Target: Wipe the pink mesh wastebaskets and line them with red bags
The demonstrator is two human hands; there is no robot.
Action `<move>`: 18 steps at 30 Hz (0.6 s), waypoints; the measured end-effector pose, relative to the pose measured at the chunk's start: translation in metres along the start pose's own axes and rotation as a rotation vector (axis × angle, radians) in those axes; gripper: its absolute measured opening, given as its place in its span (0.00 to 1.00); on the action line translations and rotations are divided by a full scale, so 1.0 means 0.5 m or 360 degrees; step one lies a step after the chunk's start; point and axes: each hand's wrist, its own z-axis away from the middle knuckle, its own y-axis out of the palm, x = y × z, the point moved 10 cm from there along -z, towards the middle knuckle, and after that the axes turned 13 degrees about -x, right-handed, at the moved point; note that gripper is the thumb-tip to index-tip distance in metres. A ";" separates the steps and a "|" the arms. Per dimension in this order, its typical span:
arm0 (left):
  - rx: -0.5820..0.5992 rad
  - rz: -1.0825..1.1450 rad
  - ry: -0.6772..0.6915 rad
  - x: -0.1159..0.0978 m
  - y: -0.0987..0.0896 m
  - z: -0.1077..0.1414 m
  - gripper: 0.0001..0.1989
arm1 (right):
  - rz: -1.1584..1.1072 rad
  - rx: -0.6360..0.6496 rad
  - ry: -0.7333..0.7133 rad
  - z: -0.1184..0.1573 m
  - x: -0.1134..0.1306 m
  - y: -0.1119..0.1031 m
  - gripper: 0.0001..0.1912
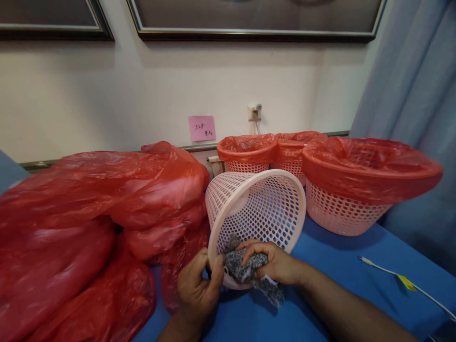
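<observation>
A pale pink perforated basket (228, 194) lies tilted on its side, its mouth facing me. My left hand (200, 282) is closed on the lower left part of its rim, the thumb over the edge. In my right hand (272, 263) is a crumpled grey speckled cloth (237, 266), pressed at the lower rim and inner wall of the basket. One end of the cloth hangs below my right hand, outside the rim.
Large red plastic bags (156, 209) fill the left side. Behind stand baskets lined with red bags, the largest basket (345, 209) at right. A white cable (388, 270) with a yellow tag crosses the blue table (342, 270). A pink note (202, 128) is on the wall.
</observation>
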 end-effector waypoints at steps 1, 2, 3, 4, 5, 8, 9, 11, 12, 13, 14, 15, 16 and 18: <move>-0.0037 -0.0036 0.0016 0.000 -0.009 -0.005 0.16 | -0.0071 0.0090 0.0013 0.003 0.005 0.008 0.21; -0.0072 -0.0064 0.0031 0.000 -0.016 -0.010 0.17 | -0.0062 0.0179 -0.0004 0.008 0.010 0.011 0.20; -0.0100 -0.0084 0.0044 0.000 -0.022 -0.014 0.17 | 0.0029 0.0239 -0.0043 0.012 0.014 0.007 0.20; -0.0122 -0.0096 0.0053 -0.001 -0.027 -0.017 0.17 | 0.0197 0.0238 -0.0086 0.014 0.013 -0.006 0.21; -0.0129 -0.0101 0.0054 -0.001 -0.028 -0.018 0.18 | 0.0428 0.0158 -0.0118 0.012 0.009 -0.029 0.21; -0.0083 -0.0063 0.0026 0.002 -0.020 -0.016 0.18 | 0.1186 -0.0356 -0.0098 0.007 -0.003 -0.127 0.22; -0.0043 -0.0028 0.0003 0.004 -0.014 -0.014 0.17 | 0.1347 -0.0477 -0.0067 0.009 -0.005 -0.147 0.22; 0.0091 0.0059 -0.0044 0.008 0.008 -0.007 0.17 | 0.1456 -0.0541 -0.0029 0.010 -0.012 -0.155 0.24; 0.0183 0.0091 -0.0064 0.010 0.022 -0.003 0.17 | 0.1430 -0.0512 -0.0027 0.009 -0.016 -0.147 0.26; 0.0304 0.0107 -0.0083 0.013 0.040 0.004 0.17 | 0.1376 -0.0476 -0.0028 0.007 -0.021 -0.136 0.27; 0.0466 0.0111 -0.0104 0.016 0.064 0.015 0.16 | 0.1304 -0.0452 -0.0031 0.004 -0.025 -0.125 0.28; 0.0666 0.0102 -0.0128 0.019 0.091 0.032 0.15 | 0.1206 -0.0433 -0.0033 0.001 -0.029 -0.115 0.28; 0.0878 0.0086 -0.0155 0.023 0.117 0.053 0.12 | 0.1084 -0.0426 -0.0033 -0.002 -0.033 -0.107 0.29; 0.1237 0.0063 -0.0200 0.030 0.160 0.098 0.09 | 0.0802 -0.0436 -0.0020 -0.009 -0.042 -0.097 0.27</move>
